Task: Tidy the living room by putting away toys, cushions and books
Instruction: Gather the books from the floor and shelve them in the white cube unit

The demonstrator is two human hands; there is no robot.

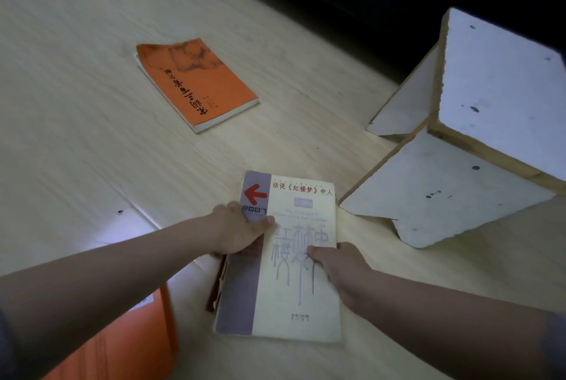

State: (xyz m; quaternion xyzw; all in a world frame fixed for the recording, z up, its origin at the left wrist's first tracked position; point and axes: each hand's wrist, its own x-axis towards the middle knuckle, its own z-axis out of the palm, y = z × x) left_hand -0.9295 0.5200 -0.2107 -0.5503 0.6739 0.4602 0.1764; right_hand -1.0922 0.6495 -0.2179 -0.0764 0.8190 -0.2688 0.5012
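Observation:
A cream and grey book (294, 312) with a red arrow on its cover is held low in the middle of the head view, with a dark red book (218, 288) partly hidden under it. My left hand (239, 229) grips the stack at its left edge, thumb on the cover. My right hand (340, 266) holds the right edge, thumb on the cover too. An orange book (196, 82) lies flat on the pale wooden floor (76, 104), farther away and to the left.
A white wooden stool (477, 122) lies tipped on its side at the right, close to the held books. Another orange book or folder (128, 343) lies at the bottom left, partly under my left forearm. The far top right is dark.

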